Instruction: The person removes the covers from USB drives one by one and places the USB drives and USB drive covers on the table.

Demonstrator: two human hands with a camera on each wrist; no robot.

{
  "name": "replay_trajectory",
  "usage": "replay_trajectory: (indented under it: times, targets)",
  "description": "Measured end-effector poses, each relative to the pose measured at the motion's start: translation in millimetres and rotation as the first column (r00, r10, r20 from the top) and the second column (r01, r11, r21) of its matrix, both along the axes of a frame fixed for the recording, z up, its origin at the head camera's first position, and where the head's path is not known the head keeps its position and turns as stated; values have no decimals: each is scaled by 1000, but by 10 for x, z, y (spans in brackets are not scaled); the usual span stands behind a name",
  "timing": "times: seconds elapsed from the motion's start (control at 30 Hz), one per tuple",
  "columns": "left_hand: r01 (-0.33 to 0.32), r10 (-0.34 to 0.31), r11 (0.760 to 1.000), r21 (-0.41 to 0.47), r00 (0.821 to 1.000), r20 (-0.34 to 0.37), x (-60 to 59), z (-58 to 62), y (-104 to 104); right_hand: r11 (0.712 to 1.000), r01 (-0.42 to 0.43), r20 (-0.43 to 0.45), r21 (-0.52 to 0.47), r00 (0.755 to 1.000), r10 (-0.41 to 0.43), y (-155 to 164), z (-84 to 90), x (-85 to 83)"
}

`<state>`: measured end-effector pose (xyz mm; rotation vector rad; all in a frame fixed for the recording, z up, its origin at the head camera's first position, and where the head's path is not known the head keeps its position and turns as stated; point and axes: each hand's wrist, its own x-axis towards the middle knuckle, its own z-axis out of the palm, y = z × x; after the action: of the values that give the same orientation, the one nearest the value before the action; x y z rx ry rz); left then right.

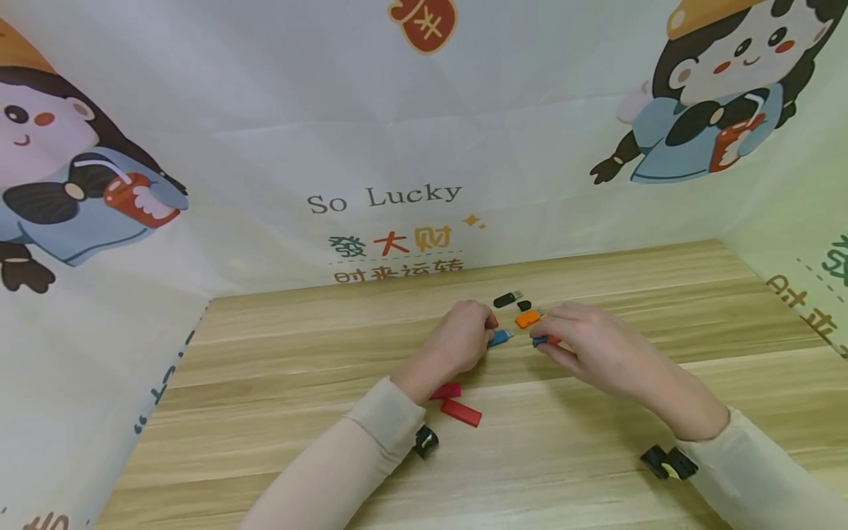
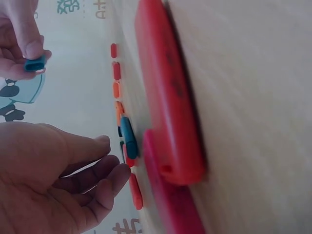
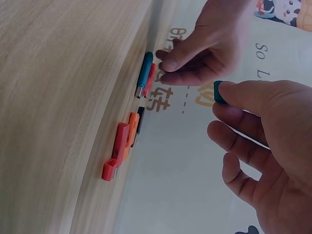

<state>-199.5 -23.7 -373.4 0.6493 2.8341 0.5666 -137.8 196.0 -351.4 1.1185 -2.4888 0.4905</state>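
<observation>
A: While the head view looks down on the pale wood-grain desk (image 1: 278,368), where are the hands?

B: Both sit mid-desk. The left hand (image 1: 460,340) has curled fingers right at a blue plastic USB stick (image 1: 500,338) lying flat; whether they touch it I cannot tell. The right hand (image 1: 589,342) pinches a small blue plastic cap (image 1: 539,341). An orange stick (image 1: 528,318) and a black stick (image 1: 507,299) lie just behind, and two red sticks (image 1: 461,412) lie by the left wrist.

A: And the left wrist view?

B: The left fingers (image 2: 105,168) are loosely bent, apart, holding nothing, just short of the blue stick (image 2: 129,138). The cap (image 2: 35,64) shows clamped between the right thumb and finger, held up off the desk, likely so it stays separate from its stick.

A: The right wrist view?

B: Same pinch on the cap (image 3: 219,91); the stick's metal plug is bare (image 3: 144,75).

A: The room?

B: White cloth with cartoon figures and "So Lucky" lettering (image 1: 384,199) walls in the desk.
</observation>
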Motion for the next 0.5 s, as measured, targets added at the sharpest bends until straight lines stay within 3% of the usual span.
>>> replay_trajectory:
  times: [0.5]
  targets:
    - [21,-14,998,64,994,-108,190,150,-179,998,28,74,54,997,-32,-45,-2,-108]
